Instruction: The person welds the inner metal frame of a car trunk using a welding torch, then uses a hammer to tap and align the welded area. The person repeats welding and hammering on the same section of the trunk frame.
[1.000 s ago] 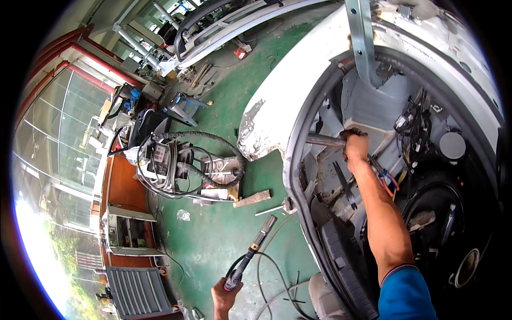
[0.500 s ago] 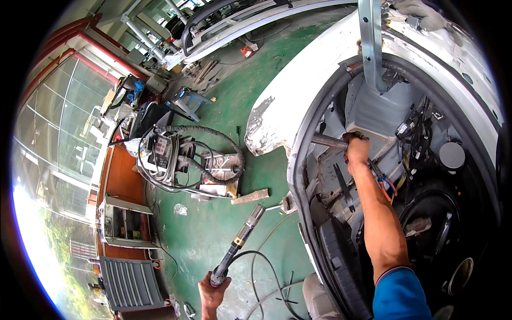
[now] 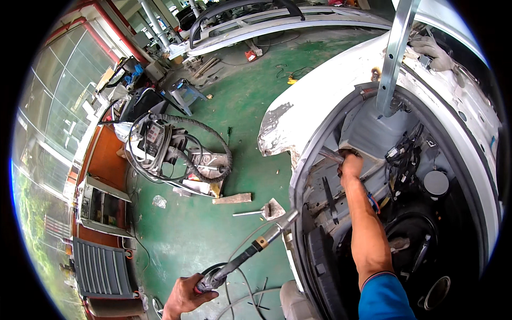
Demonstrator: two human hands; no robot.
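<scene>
In my left hand (image 3: 188,293), closed around its grip, is a corded tool with a silver barrel and a brass band (image 3: 252,249). Its tip slants up to the right and overlaps the trunk opening's dark rubber seal (image 3: 301,184) in view; I cannot tell if they touch. My right hand (image 3: 350,163) reaches inside the trunk of the white car body (image 3: 314,88), fingers wrapped round a grey metal bar (image 3: 330,154). The bar's far end lies at the opening's left edge. Below that hand, a dark flat metal strip (image 3: 329,200) lies among bare panels.
A steel strut (image 3: 396,58) rises from the trunk. Wiring (image 3: 405,160) hangs inside it on the right. On the green floor are a machine with coiled cables (image 3: 156,140), a wooden block (image 3: 232,198), a hammer-like tool (image 3: 273,209) and loose cable (image 3: 250,290).
The corded tool has swung right and lower, bringing its tip to the trunk's edge. My right hand keeps its hold on the bar. The whole view has shifted slightly.
</scene>
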